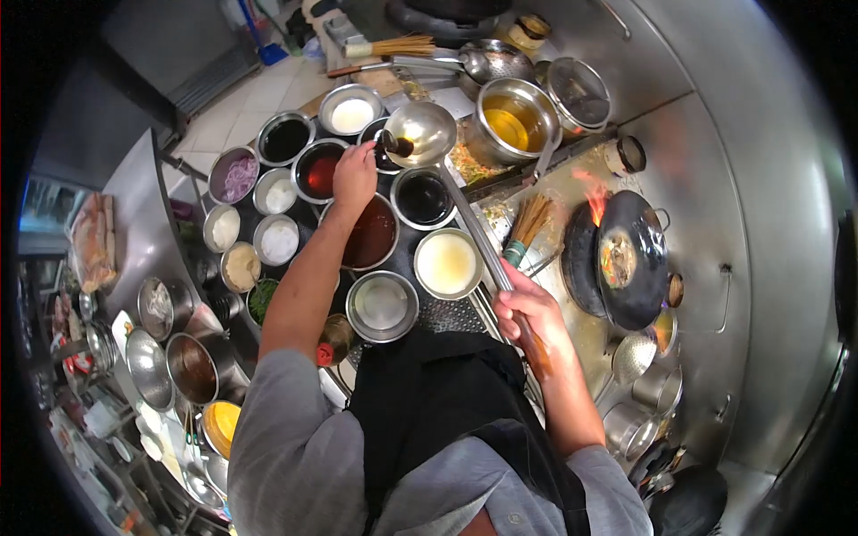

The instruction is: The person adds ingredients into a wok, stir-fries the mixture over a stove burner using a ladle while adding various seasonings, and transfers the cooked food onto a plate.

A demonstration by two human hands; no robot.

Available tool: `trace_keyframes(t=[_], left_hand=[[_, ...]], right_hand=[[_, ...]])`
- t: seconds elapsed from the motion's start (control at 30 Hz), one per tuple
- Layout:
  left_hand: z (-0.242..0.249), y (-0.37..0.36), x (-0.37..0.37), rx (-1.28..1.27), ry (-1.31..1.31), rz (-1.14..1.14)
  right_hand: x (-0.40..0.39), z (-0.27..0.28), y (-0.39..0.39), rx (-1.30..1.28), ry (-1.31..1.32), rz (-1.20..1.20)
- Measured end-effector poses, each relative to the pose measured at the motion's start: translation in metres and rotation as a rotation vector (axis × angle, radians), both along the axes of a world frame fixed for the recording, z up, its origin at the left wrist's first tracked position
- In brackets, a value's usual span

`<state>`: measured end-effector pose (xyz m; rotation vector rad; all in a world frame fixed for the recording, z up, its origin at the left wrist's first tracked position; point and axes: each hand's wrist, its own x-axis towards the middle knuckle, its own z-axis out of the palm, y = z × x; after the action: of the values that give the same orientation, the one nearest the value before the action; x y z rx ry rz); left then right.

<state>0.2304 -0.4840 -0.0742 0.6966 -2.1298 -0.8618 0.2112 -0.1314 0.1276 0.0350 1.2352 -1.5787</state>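
Observation:
My right hand point(529, 311) is closed around the long handle of a metal ladle point(427, 125), near its wooden end. The ladle's wide bowl hangs over the sauce bowls. My left hand point(356, 179) is closed on a small dark spoon point(389, 141), partly hidden by the fingers. Its tip is at the left rim of the ladle, and dark liquid shows inside the ladle's bowl. Under my left hand and forearm are a bowl of reddish liquid point(315, 171) and a bowl of brown-red sauce point(374, 234). A bowl of black liquid point(424, 198) stands below the ladle.
At right, a wok point(651, 268) with food sits tilted by an orange flame point(593, 195). A bamboo brush point(531, 223) lies near the ladle handle. A pot of yellow oil point(509, 125) stands behind. Several seasoning bowls, including sliced onion point(238, 179), fill the left.

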Motion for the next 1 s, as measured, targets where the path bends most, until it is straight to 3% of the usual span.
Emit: trace_keyframes(t=[0.1,0.2,0.27,0.4,0.47,0.57,0.6,0.67,0.8,0.87,0.93,1.0], left_hand=[[-0.013,-0.003,0.010,-0.273,-0.306,-0.173],[0.008,0.014,0.021,-0.341,-0.494,-0.317],[0.043,0.024,0.030,-0.282,-0.608,-0.428],[0.135,0.069,0.051,-0.088,-0.516,-0.523],[0.183,0.112,0.061,-0.041,-0.511,-0.513],[0.215,0.170,0.074,-0.111,-0.345,-0.582],[0.218,0.191,0.077,-0.123,-0.308,-0.591],[0.217,0.233,0.080,-0.123,-0.322,-0.601],[0.174,0.318,0.093,-0.121,-0.261,-0.611],[0.169,0.363,0.100,0.090,-0.248,-0.700],[0.156,0.395,0.110,0.192,-0.250,-0.708],[0.152,0.417,0.116,0.254,-0.246,-0.710]], right_hand=[[0.010,0.016,0.056,-0.126,-0.226,-0.151],[0.023,0.044,0.122,-0.223,-0.190,-0.304],[0.031,0.060,0.167,-0.173,-0.020,-0.395],[0.021,0.050,0.241,0.039,0.307,-0.550],[-0.001,0.020,0.278,0.287,0.619,-0.542],[-0.043,-0.022,0.327,0.767,0.783,-0.419],[-0.061,-0.050,0.347,0.756,0.786,-0.419],[-0.089,-0.102,0.379,1.307,1.188,-0.142],[-0.096,-0.130,0.399,1.401,0.974,-0.006],[-0.081,-0.134,0.422,1.021,0.948,-0.152],[-0.076,-0.116,0.434,0.956,0.895,-0.130],[-0.077,-0.112,0.432,1.297,0.980,-0.067]])
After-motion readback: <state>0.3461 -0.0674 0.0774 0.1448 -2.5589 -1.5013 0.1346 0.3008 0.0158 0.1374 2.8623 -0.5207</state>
